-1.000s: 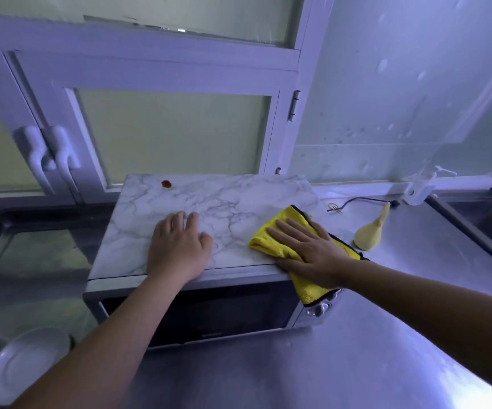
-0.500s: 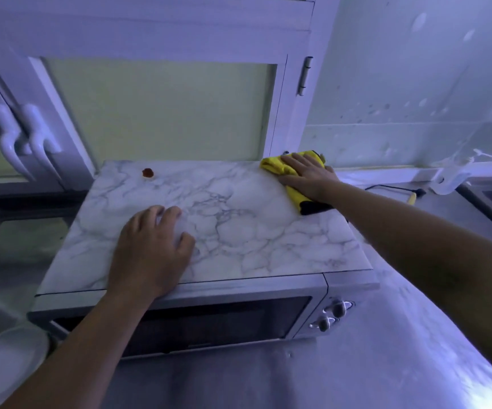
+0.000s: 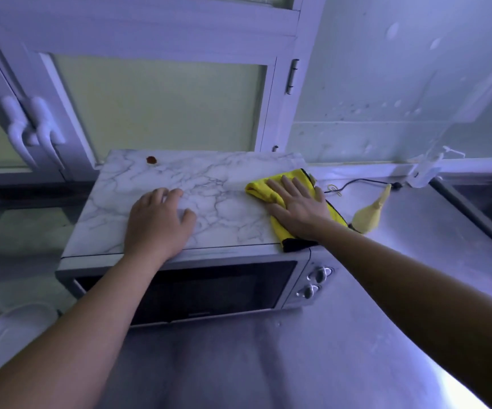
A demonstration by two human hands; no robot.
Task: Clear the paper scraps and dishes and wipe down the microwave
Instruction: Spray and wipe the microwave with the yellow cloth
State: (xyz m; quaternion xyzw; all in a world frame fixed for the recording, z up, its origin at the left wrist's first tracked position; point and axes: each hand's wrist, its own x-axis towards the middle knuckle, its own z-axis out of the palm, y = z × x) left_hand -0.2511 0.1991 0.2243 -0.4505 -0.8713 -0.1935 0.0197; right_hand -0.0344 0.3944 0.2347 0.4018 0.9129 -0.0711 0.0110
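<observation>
Marble-topped silver microwave [image 3: 224, 215] bears a small brown spot [image 3: 151, 160] far left; right grip [image 3: 301, 208] presses flat on a folded yellow cloth [image 3: 262, 188]; left grip [image 3: 156, 219] rests flat, holding nothing.

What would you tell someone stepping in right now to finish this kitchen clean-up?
Left hand rests flat on the marble-patterned top of the silver microwave.
Right hand presses a yellow black-edged cloth flat on its right side.
A small reddish-brown spot sits at the back left, not yet wiped.
A round white plate lies left of the microwave, lower down.
No paper scraps in view.
Left: wipe the spot, clear the plate.
</observation>
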